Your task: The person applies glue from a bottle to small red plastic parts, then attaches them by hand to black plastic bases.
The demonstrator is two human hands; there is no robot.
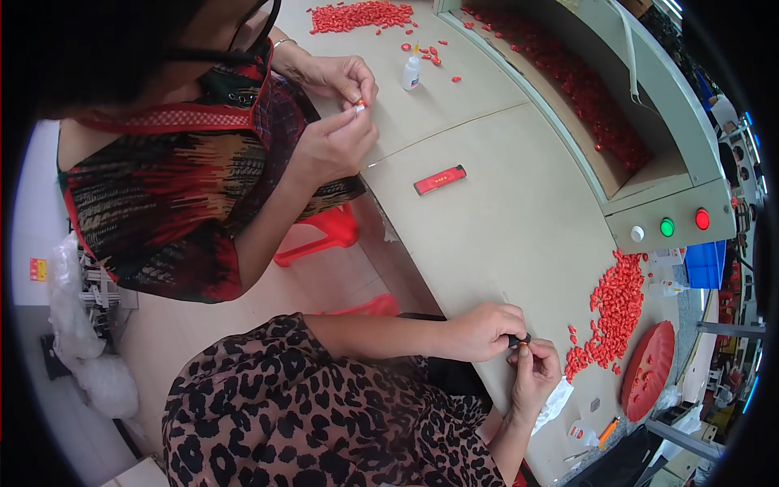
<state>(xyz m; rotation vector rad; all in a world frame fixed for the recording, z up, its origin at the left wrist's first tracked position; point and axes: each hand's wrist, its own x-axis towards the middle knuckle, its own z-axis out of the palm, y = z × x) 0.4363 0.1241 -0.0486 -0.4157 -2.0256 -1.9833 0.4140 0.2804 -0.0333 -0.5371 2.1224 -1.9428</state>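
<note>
My left hand (487, 331), coming from the leopard-print sleeve, is closed on a small black piece (519, 341) over the table's near edge. Close against it, my right hand (535, 377) pinches thumb and fingertips together. A speck of orange-red shows at the thumb tip, mostly hidden by the fingers. Just beyond my hands lies a heap of small red pieces (613, 312) on the pale table (503, 235). Something white like paper (554, 404) lies beside my right wrist. A flat red stick-shaped item with dark ends (441, 179) rests farther left on the table.
A co-worker (178, 187) at my left handles a small red-and-white piece near a dropper bottle (411, 73). A machine (673, 199) with buttons and red pieces inside stands across the table. On the right are a red plate (649, 373), a small bottle (583, 433) and an orange stick-shaped tool (608, 430).
</note>
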